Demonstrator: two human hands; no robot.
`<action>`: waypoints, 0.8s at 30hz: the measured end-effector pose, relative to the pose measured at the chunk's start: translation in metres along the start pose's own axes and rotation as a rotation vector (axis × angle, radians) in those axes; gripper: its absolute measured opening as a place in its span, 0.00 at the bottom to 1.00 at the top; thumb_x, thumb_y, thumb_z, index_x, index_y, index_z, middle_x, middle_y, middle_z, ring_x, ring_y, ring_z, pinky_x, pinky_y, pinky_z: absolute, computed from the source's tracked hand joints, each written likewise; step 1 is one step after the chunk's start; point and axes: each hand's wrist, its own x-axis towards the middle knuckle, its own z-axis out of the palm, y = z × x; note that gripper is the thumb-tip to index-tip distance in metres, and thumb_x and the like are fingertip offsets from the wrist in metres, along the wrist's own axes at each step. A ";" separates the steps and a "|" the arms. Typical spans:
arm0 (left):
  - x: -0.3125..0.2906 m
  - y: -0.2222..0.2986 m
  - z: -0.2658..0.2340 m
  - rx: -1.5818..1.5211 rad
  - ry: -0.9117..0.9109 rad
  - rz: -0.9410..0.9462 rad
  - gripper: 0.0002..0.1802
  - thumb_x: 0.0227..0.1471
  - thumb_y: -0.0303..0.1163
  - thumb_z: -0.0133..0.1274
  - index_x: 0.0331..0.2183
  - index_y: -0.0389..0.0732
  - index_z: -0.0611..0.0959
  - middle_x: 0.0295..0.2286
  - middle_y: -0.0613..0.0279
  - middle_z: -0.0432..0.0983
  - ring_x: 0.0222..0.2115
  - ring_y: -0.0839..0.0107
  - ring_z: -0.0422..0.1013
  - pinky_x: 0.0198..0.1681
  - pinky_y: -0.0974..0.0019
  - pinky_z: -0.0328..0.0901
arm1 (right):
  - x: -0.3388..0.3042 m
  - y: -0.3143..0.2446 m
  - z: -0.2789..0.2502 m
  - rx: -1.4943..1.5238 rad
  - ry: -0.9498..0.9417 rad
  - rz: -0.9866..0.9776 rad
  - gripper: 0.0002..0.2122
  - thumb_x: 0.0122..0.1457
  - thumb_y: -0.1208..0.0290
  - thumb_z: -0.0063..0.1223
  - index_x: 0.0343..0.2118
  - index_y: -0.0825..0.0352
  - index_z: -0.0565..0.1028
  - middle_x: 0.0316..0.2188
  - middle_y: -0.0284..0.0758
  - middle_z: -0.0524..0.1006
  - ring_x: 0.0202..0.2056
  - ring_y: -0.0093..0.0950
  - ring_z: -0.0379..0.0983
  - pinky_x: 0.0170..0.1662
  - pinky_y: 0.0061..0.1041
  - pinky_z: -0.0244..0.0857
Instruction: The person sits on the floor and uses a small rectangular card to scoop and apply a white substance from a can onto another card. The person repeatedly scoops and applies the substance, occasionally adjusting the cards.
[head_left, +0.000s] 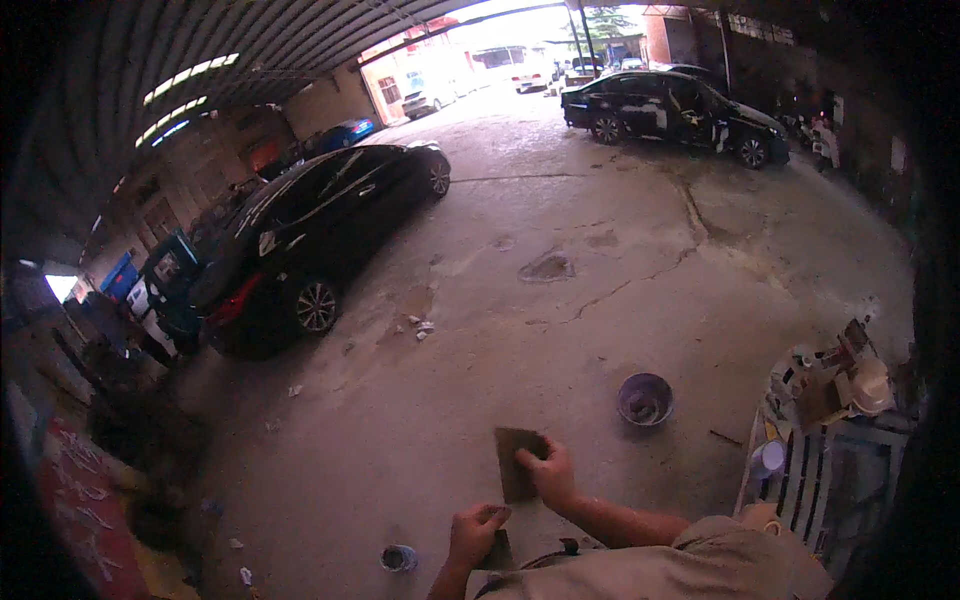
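Note:
My right hand (552,474) is closed on a flat, dark brown rectangular sheet (515,480) that looks like sandpaper, with the thumb pressed on its face. Lower and to the left, my left hand (474,536) is closed, thumb and fingers pinched together. A smaller dark piece (498,553) of similar colour hangs below its fingertips, partly hidden by the hand. The two hands are close together but apart, over the concrete floor. A small open can (397,558) stands on the floor left of my left hand.
A purple-grey bucket (646,399) stands ahead on the right. A slatted rack (815,470) at the right carries a white cup (768,457) and cardboard. A black car (300,235) stands left, another dark car (680,112) far right. The concrete floor (480,330) has cracks and scraps.

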 end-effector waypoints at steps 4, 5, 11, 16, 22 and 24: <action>0.007 0.004 0.012 0.031 -0.151 -0.018 0.15 0.60 0.38 0.56 0.34 0.33 0.86 0.28 0.62 0.83 0.28 0.75 0.72 0.34 0.71 0.66 | 0.017 -0.014 -0.035 0.017 0.166 -0.102 0.13 0.59 0.74 0.60 0.45 0.73 0.75 0.41 0.37 0.81 0.40 0.27 0.77 0.46 0.29 0.71; 0.011 0.004 0.010 -0.012 -0.143 -0.034 0.15 0.61 0.37 0.54 0.34 0.34 0.86 0.29 0.62 0.83 0.27 0.75 0.72 0.34 0.70 0.66 | 0.017 -0.016 -0.041 0.063 0.195 -0.071 0.13 0.59 0.74 0.60 0.46 0.73 0.75 0.41 0.37 0.80 0.40 0.27 0.77 0.46 0.29 0.72; 0.033 -0.002 -0.013 -0.122 -0.079 0.078 0.12 0.59 0.34 0.57 0.30 0.34 0.85 0.28 0.60 0.83 0.29 0.74 0.75 0.35 0.69 0.68 | -0.010 -0.005 -0.042 0.218 0.173 0.055 0.15 0.59 0.75 0.59 0.48 0.73 0.75 0.41 0.36 0.80 0.40 0.28 0.77 0.46 0.30 0.73; 0.040 -0.013 -0.036 -0.129 -0.162 -0.017 0.13 0.53 0.32 0.65 0.30 0.29 0.85 0.29 0.56 0.84 0.32 0.70 0.79 0.40 0.67 0.71 | -0.030 0.011 -0.023 0.116 0.066 0.142 0.17 0.59 0.75 0.60 0.50 0.73 0.75 0.42 0.37 0.80 0.40 0.29 0.78 0.46 0.32 0.74; 0.024 -0.021 -0.040 -0.334 -0.191 0.016 0.17 0.58 0.35 0.60 0.39 0.28 0.86 0.34 0.54 0.85 0.37 0.70 0.78 0.48 0.66 0.69 | -0.043 0.013 0.003 0.204 0.016 0.146 0.17 0.57 0.75 0.60 0.49 0.73 0.75 0.43 0.38 0.80 0.42 0.30 0.77 0.48 0.33 0.74; 0.014 -0.021 -0.042 -0.347 -0.195 -0.009 0.16 0.60 0.35 0.59 0.39 0.29 0.87 0.35 0.55 0.85 0.39 0.71 0.78 0.49 0.66 0.68 | -0.046 0.011 0.009 0.169 0.008 0.130 0.17 0.57 0.75 0.60 0.49 0.73 0.75 0.43 0.38 0.80 0.42 0.30 0.77 0.48 0.33 0.73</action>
